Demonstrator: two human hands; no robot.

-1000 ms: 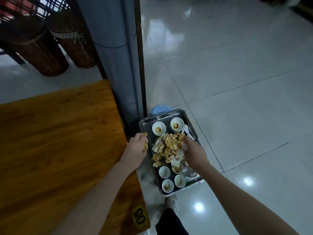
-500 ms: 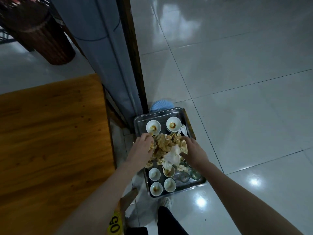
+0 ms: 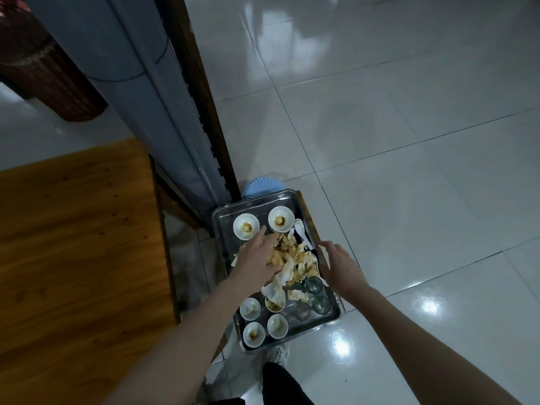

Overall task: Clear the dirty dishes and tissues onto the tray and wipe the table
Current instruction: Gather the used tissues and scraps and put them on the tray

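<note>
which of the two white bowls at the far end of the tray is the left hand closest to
The left of the two white bowls: the left hand has its fingertips almost at that bowl's rim, while the right bowl sits farther off beside the white spoon.

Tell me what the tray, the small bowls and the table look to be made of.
Tray: likely stainless steel, since its grey rim is shiny and reflective.
Small bowls: probably glazed ceramic, being smooth, glossy white and stained brown inside.
Table: wood or a wood-look laminate, with orange-brown grain, dark knots and a slight sheen.
</note>
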